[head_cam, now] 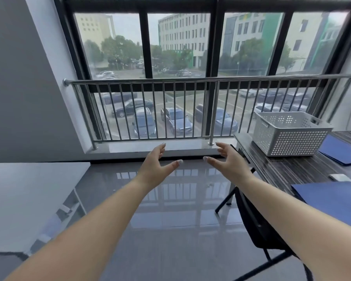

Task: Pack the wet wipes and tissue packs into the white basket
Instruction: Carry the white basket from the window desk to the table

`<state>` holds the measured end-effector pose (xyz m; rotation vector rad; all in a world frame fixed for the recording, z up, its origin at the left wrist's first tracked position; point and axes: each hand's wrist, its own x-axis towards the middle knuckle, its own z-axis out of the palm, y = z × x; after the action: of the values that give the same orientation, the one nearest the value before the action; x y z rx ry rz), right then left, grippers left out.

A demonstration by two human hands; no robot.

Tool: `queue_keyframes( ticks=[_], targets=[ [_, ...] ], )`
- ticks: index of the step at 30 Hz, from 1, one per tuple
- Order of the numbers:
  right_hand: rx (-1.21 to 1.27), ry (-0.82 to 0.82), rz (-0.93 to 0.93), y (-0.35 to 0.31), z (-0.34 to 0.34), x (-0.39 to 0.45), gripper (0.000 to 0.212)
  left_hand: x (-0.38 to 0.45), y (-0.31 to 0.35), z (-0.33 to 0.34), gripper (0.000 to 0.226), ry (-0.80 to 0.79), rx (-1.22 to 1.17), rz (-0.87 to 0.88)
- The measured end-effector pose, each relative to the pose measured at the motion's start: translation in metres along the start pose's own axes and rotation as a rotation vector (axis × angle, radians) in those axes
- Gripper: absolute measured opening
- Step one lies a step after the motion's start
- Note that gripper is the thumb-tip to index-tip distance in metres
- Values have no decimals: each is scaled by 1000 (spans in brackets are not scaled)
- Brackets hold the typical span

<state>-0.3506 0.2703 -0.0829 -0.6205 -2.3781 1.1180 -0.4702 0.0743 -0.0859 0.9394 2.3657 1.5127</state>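
Observation:
The white perforated basket [290, 136] stands at the far left end of a dark striped desk [288, 171] on the right. I cannot see inside it from here. Both my arms stretch forward over the grey floor, left of the desk. My left hand [157, 169] and my right hand [230, 162] face each other, palms inward, fingers spread and relaxed, holding nothing. My right hand hovers just off the desk's left corner. No wet wipes or tissue packs show in this view.
Blue folders [336, 199] lie on the desk, another blue folder [340, 151] beside the basket, and a small white object [339, 177] between them. A black chair [257, 226] sits at the desk's left edge. A steel railing [170, 110] guards the big window ahead.

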Motion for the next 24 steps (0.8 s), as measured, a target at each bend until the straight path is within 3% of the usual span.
queue_keyframes(
  ticks=[12,22,24],
  targets=[
    [172,11,3,68,8,240,67,234,-15,34,79,-7,-22,-56],
    [192,29,130,128,-3,349,64,377,-32,85,77,-77,-30,-72],
    [196,127,203,154,-15,381,65,436,-39,114,78,-168,-31,-30]
  ],
)
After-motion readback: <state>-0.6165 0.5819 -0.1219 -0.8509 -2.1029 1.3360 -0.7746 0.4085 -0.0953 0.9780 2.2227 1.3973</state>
